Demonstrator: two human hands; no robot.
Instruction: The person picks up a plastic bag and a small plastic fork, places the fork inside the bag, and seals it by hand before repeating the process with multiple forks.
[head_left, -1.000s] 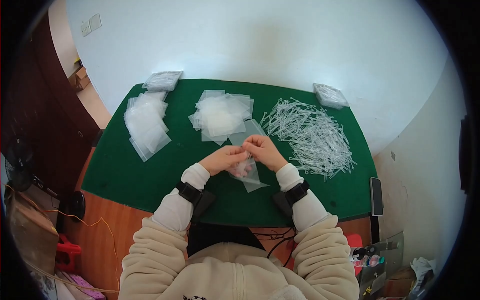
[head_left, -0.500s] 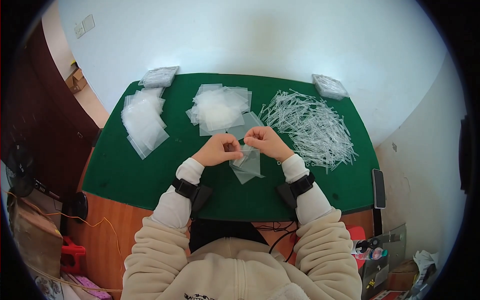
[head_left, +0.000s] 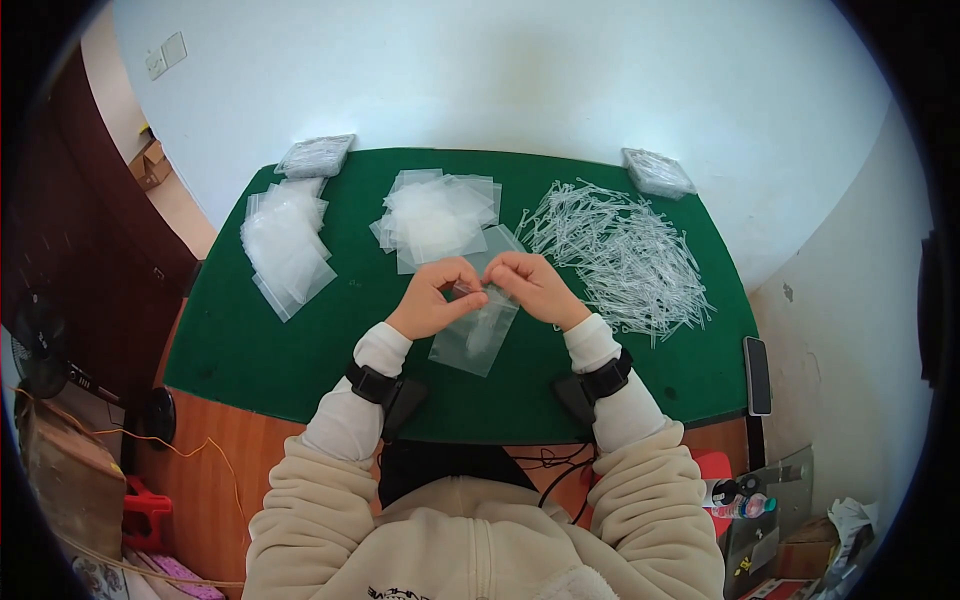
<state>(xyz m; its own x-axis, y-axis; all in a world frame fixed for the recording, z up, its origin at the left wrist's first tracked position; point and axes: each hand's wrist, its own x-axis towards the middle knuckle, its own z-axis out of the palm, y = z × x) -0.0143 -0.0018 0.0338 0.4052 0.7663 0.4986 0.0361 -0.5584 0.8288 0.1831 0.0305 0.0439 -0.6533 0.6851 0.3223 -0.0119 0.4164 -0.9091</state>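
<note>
A clear plastic zip bag point(head_left: 468, 346) hangs between my hands over the near middle of the green table. Something thin and whitish shows inside it, too faint to name. Pinched at the bag's upper edge are the fingers of my left hand point(head_left: 437, 298). My right hand point(head_left: 543, 289) also grips that edge, thumb and fingertips together, nearly touching the left. Just beyond the hands, another clear bag point(head_left: 505, 240) lies partly under the middle pile of bags point(head_left: 432, 212). To the right spreads a heap of thin clear plastic sticks with looped ends point(head_left: 630, 255).
A fanned pile of clear bags point(head_left: 285, 240) lies at the left of the table point(head_left: 270, 365). Wrapped clear packs stand at the back left point(head_left: 316, 156) and back right point(head_left: 658, 172). A dark phone-like device point(head_left: 757, 376) sits at the right edge. A wall rises behind.
The bag in my hands has swung from folded and crumpled to hanging flatter, its lower end reaching further left and nearer me. My fingers have shifted slightly along its edge.
</note>
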